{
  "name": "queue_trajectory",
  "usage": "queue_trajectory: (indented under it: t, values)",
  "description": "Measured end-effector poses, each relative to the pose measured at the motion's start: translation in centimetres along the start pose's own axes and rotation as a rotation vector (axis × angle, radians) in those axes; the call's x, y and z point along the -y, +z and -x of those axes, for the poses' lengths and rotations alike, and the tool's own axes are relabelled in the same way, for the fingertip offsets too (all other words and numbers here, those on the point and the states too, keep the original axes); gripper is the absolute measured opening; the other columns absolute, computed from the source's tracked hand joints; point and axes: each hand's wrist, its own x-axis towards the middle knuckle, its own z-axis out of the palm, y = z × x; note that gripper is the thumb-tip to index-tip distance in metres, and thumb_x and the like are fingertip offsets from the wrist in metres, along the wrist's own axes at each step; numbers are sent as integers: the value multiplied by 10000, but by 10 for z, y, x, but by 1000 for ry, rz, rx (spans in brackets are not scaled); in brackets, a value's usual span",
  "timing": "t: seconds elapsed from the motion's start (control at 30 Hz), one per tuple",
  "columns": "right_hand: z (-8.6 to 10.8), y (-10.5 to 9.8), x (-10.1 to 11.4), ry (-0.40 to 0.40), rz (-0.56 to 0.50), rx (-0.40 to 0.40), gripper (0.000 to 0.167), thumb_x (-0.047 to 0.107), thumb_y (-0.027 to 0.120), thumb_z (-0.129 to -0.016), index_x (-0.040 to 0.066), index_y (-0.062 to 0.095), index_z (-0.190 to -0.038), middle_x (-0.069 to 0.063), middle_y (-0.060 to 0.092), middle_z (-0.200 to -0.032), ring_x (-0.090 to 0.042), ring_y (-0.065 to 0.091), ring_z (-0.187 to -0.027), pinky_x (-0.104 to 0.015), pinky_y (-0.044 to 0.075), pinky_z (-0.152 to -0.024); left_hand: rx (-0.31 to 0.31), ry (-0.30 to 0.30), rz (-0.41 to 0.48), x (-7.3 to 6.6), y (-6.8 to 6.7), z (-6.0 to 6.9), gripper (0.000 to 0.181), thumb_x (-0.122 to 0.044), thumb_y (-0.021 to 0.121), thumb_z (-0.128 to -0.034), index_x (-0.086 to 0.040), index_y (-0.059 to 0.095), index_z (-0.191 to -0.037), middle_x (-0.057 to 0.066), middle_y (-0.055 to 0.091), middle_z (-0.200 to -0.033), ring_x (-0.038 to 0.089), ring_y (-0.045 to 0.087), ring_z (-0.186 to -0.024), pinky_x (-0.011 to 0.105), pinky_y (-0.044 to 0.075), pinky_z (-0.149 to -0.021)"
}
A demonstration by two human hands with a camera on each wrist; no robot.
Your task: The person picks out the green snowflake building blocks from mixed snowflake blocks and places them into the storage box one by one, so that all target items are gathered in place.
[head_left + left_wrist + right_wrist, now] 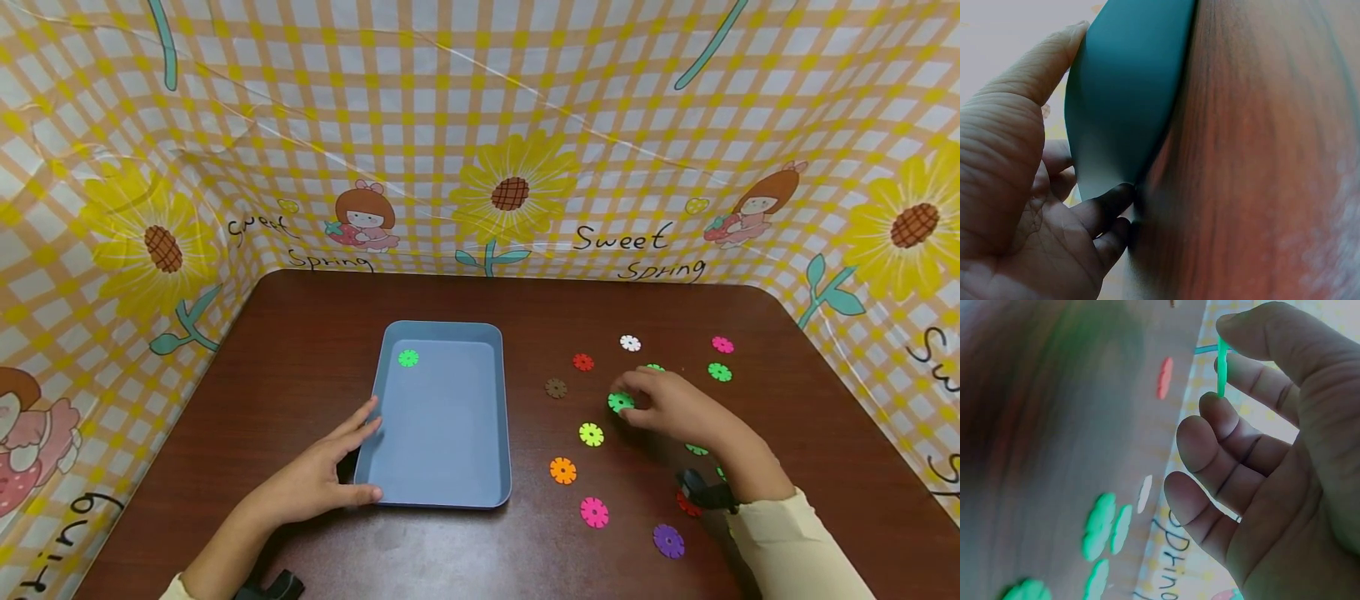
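My right hand (671, 404) pinches a green notched flower disc (621, 403) between thumb and fingers. In the right wrist view that disc (1222, 367) appears edge-on, off the table. A blue-grey shallow tray (450, 505) lies left of the discs, with one bright green disc (408, 358) inside near its far left corner. Against the tray's left side rests my left hand (326, 475), its fingers spread along the rim and its thumb at the near left corner. The left wrist view shows the thumb and fingertips touching the outer wall of the tray (1129, 81).
Scattered right of the tray are several discs, among them orange (563, 471), yellow (591, 434), pink (595, 512), purple (668, 541), brown (556, 388), red (583, 362) and white (630, 342). Some lie partly behind the right arm. A checked cloth (420, 225) backs the dark table (315, 317).
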Motion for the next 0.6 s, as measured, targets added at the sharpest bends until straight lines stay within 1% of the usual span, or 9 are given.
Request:
queue_trajectory:
  t: [0.13, 0.27, 0.47, 0.6]
  values:
    - [-8, -3, 7, -34, -14, 1, 208, 133, 762, -874, 132, 679, -1064, 57, 620, -1002, -177, 563, -897, -373, 497, -762, 1, -4, 2, 1, 0, 0, 967, -409, 816, -816, -17, 315, -1544, -20, 81, -1665, 233, 145, -1491, 535, 293, -1103]
    - [-18, -4, 15, -45, -25, -2, 214, 106, 746, -875, 121, 683, -1078, 41, 625, -1028, -173, 567, -895, -360, 494, -763, 0, -8, 5, 0, -1, 0, 965, -405, 817, -817, -20, 314, -1545, -26, 81, -1664, 231, 143, -1491, 537, 291, -1103]
    - [-34, -2, 27, -71, -45, -9, 210, 85, 743, -861, 94, 687, -1063, 33, 601, -971, -171, 543, -828, -328, 476, -719, 4, -7, 8, 0, -1, 0, 970, -414, 812, -819, -15, 308, -1545, -22, 77, -1665, 235, 140, -1491, 547, 288, -1101]
    - [-45, 0, 35, -83, -50, -1, 201, 86, 727, -866, 109, 678, -1059, 34, 589, -961, -187, 530, -825, -324, 460, -705, 5, -6, 9, 1, 0, 0, 969, -413, 811, -821, -15, 306, -1546, -18, 73, -1665, 239, 139, -1491, 555, 286, -1099]
